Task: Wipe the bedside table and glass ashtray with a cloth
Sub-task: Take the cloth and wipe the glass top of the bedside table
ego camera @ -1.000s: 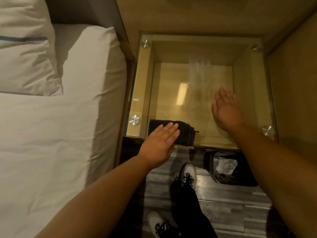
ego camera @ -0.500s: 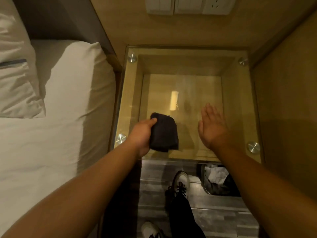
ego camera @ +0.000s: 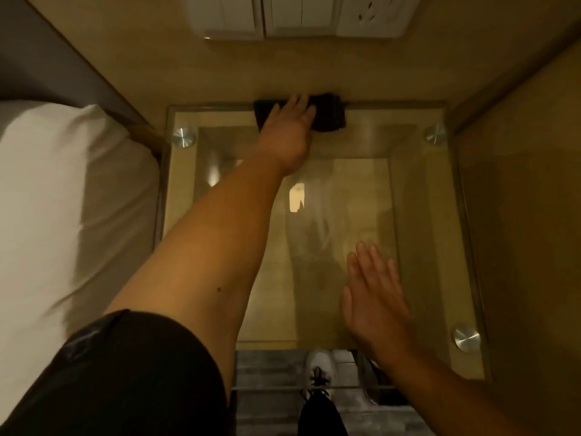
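The bedside table (ego camera: 440, 190) has a square glass top held by round metal studs over a wooden box. A dark folded cloth (ego camera: 330, 116) lies at the far edge of the glass, against the wall. My left hand (ego camera: 287, 133) is stretched out and presses flat on the cloth, fingers spread over it. Near the front right of the glass, my right hand (ego camera: 374, 297) rests flat with fingers together and holds nothing. A pale streak runs down the middle of the glass. No ashtray is in view.
A bed with white sheets (ego camera: 72, 199) borders the table on the left. White switch and socket plates (ego camera: 301, 14) sit on the wall behind. A wooden panel (ego camera: 522, 215) closes the right side. My shoe (ego camera: 319, 369) and grey floor show below the front edge.
My left hand took the cloth from the front left of the glass and pushed it across to the far edge. My right hand stayed flat near the front right.
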